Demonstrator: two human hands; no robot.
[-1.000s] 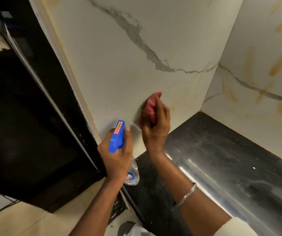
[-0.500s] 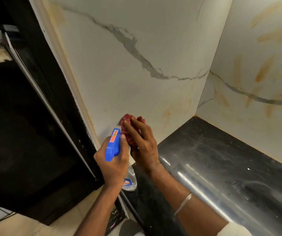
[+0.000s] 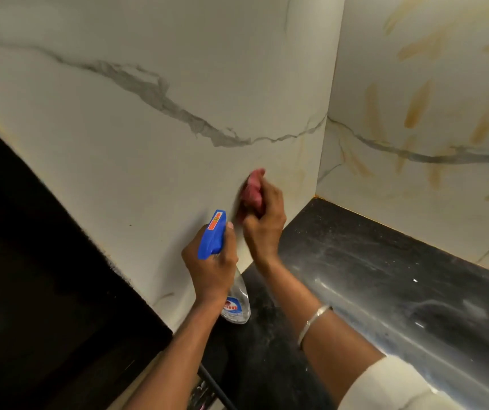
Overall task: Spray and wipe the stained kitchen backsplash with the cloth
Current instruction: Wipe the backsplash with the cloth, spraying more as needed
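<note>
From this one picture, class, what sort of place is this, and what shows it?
Probably a kitchen corner: a black countertop meets marble-look backsplash tiles with yellowish stains, and the right hand presses a pink cloth to them while the left hand holds a spray bottle.

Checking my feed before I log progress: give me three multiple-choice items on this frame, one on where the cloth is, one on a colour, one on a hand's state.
1. Where is the pink cloth?
A) lying on the countertop
B) against the left backsplash panel
C) against the right panel

2. What colour is the head of the spray bottle?
A) blue
B) green
C) white

3. What is the left hand doing?
A) hanging idle
B) gripping the spray bottle
C) pressing the cloth

Answers: 1 B, the right hand holds it to that panel, near the corner; 2 A, the trigger head is plainly blue; 3 B, its fingers wrap the bottle's neck.
</note>
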